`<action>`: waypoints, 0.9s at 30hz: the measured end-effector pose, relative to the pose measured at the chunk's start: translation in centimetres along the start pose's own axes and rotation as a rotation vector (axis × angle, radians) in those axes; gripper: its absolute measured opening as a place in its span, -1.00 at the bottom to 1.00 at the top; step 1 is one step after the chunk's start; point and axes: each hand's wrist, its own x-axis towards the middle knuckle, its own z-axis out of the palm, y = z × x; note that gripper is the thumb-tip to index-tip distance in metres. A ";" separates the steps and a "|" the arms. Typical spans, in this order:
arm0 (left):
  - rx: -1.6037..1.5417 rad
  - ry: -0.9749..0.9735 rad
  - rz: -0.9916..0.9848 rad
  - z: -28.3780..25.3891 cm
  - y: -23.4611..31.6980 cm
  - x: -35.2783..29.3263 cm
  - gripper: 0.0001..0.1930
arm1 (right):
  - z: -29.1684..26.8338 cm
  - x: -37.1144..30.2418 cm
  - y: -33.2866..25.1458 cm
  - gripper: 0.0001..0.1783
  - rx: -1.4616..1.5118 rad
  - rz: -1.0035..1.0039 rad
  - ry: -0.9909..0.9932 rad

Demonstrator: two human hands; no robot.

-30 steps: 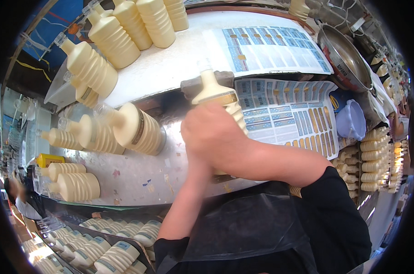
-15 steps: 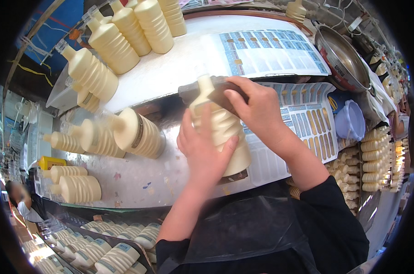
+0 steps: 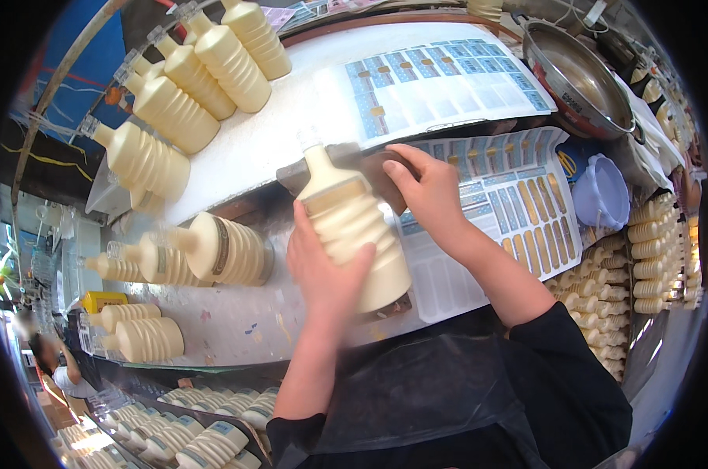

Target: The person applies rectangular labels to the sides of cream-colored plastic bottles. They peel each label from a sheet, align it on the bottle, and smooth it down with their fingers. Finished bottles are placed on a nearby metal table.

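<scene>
A cream ribbed bottle (image 3: 365, 234) with a clear neck lies tilted on a dark support, its neck pointing away from me. A gold-brown band label (image 3: 334, 197) crosses its shoulder. My left hand (image 3: 322, 273) is wrapped round the bottle's left side, thumb on top. Just right of the bottle's shoulder, my right hand (image 3: 426, 184) pinches a dark brown flat piece (image 3: 387, 181); its material is unclear. A grey-brown padded edge (image 3: 293, 176) shows left of the neck. Beside my right forearm lies a label sheet (image 3: 526, 207) with blue and gold strips.
More cream bottles (image 3: 233, 250) lie on the metal table at left; others (image 3: 233, 66) stand on the white board behind. Another label sheet (image 3: 448, 82) lies there. At right are a metal pan (image 3: 577, 74) and lavender bucket (image 3: 602, 199). Bottle rows (image 3: 213, 445) fill the lower left.
My right hand and the brown piece have moved off the bottle's shoulder to its right side. The left hand keeps its hold. The whole view has shifted slightly.
</scene>
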 end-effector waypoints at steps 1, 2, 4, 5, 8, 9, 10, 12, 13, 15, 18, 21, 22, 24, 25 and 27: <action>-0.027 0.000 -0.030 -0.1 0.2 0.0 0.16 | -0.1 -0.3 -0.1 -0.71 0.011 0.011 0.033; -0.055 -0.003 -0.061 -0.2 0.3 0.0 0.16 | -0.1 -0.9 -0.3 -0.74 -0.026 -0.153 0.020; -0.036 0.010 -0.086 -0.1 0.5 -0.1 0.15 | 0.3 -2.3 -1.5 -0.76 -0.153 -0.553 0.025; 0.018 0.035 -0.082 0.1 0.4 -0.2 0.13 | 0.6 -2.8 -2.6 -0.74 -0.233 -0.791 0.040; 0.087 0.003 -0.024 0.7 -0.7 0.7 0.07 | 2.1 -3.7 -5.2 -0.71 -0.256 -0.889 -0.213; 0.037 -0.028 -0.038 0.7 -0.9 0.7 0.04 | 2.5 -3.6 -5.3 -0.71 -0.245 -0.883 -0.195; -0.011 -0.059 -0.054 0.7 -1.1 0.6 0.01 | 2.9 -3.5 -5.1 -0.72 -0.234 -0.876 -0.176; -0.160 -0.053 -0.128 0.7 -0.8 -0.8 -0.03 | 2.7 -3.1 -5.4 -0.77 -0.168 -0.815 -0.124; -0.267 -0.022 -0.181 0.4 -0.3 -1.8 -0.04 | 2.3 -2.6 -5.3 -0.78 -0.109 -0.676 -0.112; -0.436 -0.146 -0.261 -0.7 0.5 -2.8 0.07 | 0.5 -0.7 -4.6 -0.79 -0.004 -0.393 -0.085; -0.587 -0.106 -0.230 -0.6 0.2 -3.6 0.06 | -2.9 2.6 -2.6 -0.78 -0.251 -0.143 -0.201; -0.556 -0.100 -0.202 -0.6 0.6 -3.3 0.05 | -3.3 3.4 -2.0 -0.75 -0.457 -0.165 -0.194; -0.504 -0.101 -0.192 -0.6 0.7 -3.2 0.05 | -2.6 3.5 -1.3 -0.74 -0.486 -0.312 -0.148; -0.455 -0.095 -0.175 -0.4 0.7 -3.3 0.04 | -1.3 4.1 -0.4 -0.66 -0.515 -0.569 -0.123; -0.446 -0.081 -0.172 -0.5 0.6 -3.4 0.04 | -0.4 4.6 -0.2 -0.66 -0.604 -0.538 -0.179; -0.433 -0.070 -0.160 -0.4 0.2 -3.5 0.04 | 0.7 5.4 0.2 -0.66 -0.802 -0.474 -0.278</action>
